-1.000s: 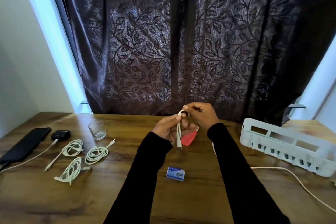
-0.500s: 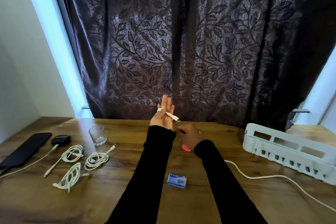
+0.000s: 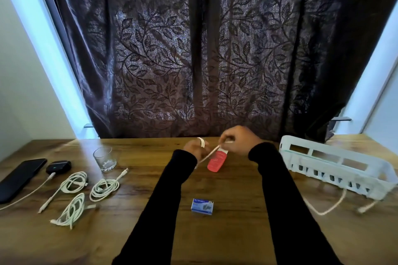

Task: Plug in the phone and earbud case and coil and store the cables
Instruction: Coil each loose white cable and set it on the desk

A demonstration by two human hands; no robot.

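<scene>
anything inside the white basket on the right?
Nothing shows through the white basket's top slots or side openings, only pale plastic. Its floor is mostly hidden by the near wall, so it cannot be confirmed. A white cable runs out from beneath its front edge.

- 3 coiled cables, 9 o'clock
- 1 loose cable
- 1 phone
- 1 earbud case
- 1 glass
- 1 basket, 3 o'clock
- 1 blue box
- 1 red object
- 2 hands

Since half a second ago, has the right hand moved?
Yes. The right hand, pinching the white cable, has risen from low beside the red case to above it, farther from the blue box.
</scene>
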